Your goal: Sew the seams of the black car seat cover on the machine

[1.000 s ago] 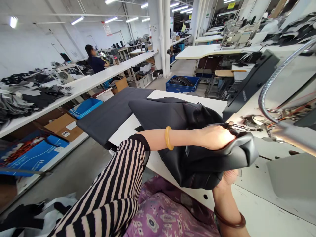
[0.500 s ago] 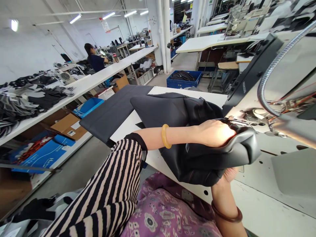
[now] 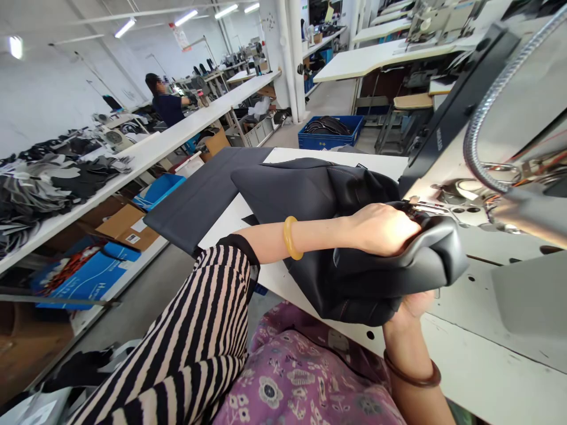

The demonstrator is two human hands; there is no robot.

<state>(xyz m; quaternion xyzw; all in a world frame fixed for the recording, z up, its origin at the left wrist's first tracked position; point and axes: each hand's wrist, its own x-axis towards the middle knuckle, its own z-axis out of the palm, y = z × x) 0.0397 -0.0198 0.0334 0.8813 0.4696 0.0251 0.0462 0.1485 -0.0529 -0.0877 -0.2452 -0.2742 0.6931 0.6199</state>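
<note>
A black leather-like cover [image 3: 305,189] with red stitching lies bunched across the white machine table [image 3: 456,342]. Its near edge is rolled up in thick folds beside the needle area of a sewing machine [image 3: 443,206]. My left hand [image 3: 385,229], a yellow bangle on its wrist, is closed on the material close to the presser foot; the fingertips are lost in the fold. From below, my right hand [image 3: 414,306] holds the rolled edge, with most of its fingers hidden under the cover. A brown bangle circles that wrist.
A flat dark sheet [image 3: 208,189] overhangs the table's far left. A braided metal hose [image 3: 481,112] arches over the machine at right. Beyond stand a blue crate [image 3: 330,133] and a long bench [image 3: 146,154] piled with cut pieces. A co-worker [image 3: 166,103] sits at the back left.
The view has tilted and shifted slightly. Both hands keep their hold on the cover, near the needle area. The cover has barely moved against the table.
</note>
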